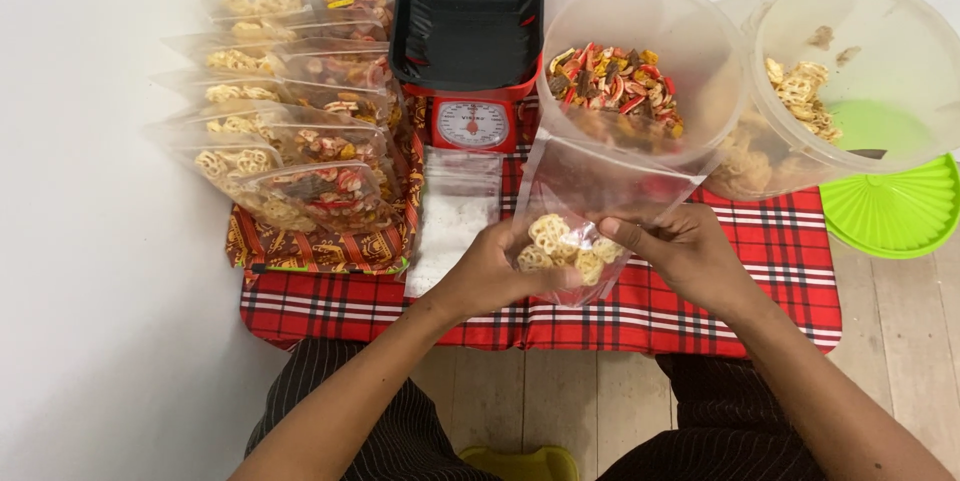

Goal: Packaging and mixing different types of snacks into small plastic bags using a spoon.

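Both hands (590, 261) hold clear snack bag (570, 241) upright, mouth up

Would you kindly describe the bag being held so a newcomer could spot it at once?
Start at the red kitchen scale on the checked cloth, then come toward the person. The clear bag is held between the left hand and right hand. Unlike the filled bags stacked left, it is open, holding only pale wheel-shaped snacks.
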